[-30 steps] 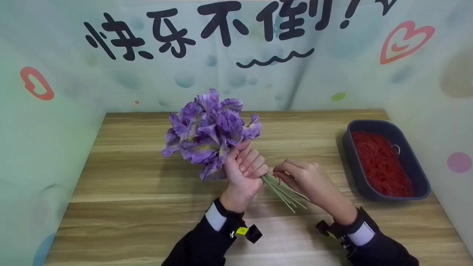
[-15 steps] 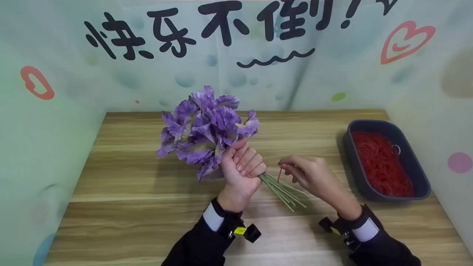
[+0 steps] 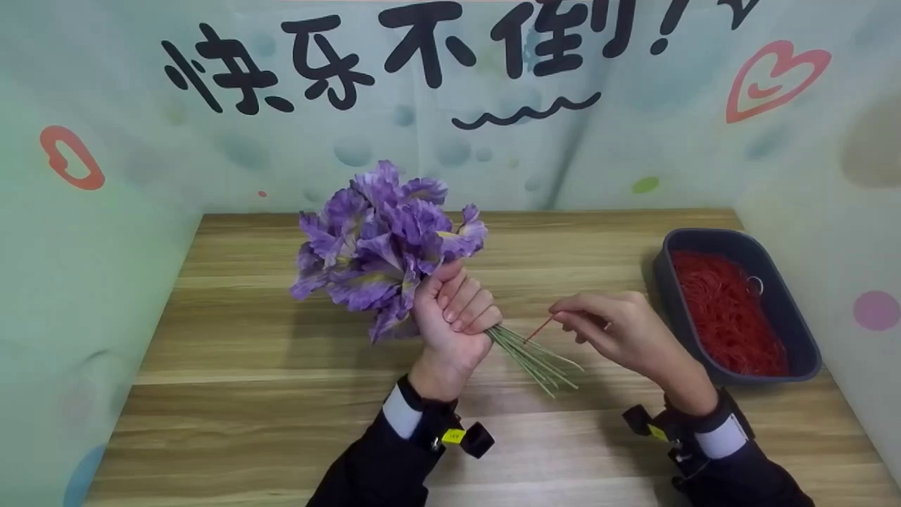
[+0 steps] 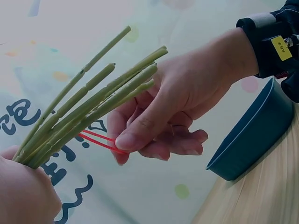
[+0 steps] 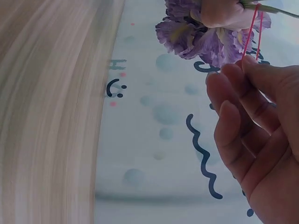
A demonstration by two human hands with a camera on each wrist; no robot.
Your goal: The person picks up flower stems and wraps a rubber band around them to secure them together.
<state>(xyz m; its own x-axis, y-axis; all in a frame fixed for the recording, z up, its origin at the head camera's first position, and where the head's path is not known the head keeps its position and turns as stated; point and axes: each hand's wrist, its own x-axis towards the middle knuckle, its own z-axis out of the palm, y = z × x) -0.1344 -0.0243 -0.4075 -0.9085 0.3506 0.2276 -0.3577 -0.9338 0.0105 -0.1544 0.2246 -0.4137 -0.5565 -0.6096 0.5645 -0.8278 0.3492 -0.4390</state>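
Note:
In the head view my left hand grips a bouquet of purple flowers just below the blossoms. The green stems stick out of that fist toward the lower right. To the right of them my right hand pinches a red rubber band between thumb and index finger. The left wrist view shows the rubber band as two taut strands running from the pinch to the stems. In the right wrist view the rubber band loops on a stem beside the left hand.
A dark blue bin full of red rubber bands stands at the right of the wooden table. A silver ring shows among the bands. Behind the table rises a printed backdrop.
My right hand has moved right, away from the stems, and the rubber band now stretches out longer. The left hand with the bouquet has shifted slightly left and up.

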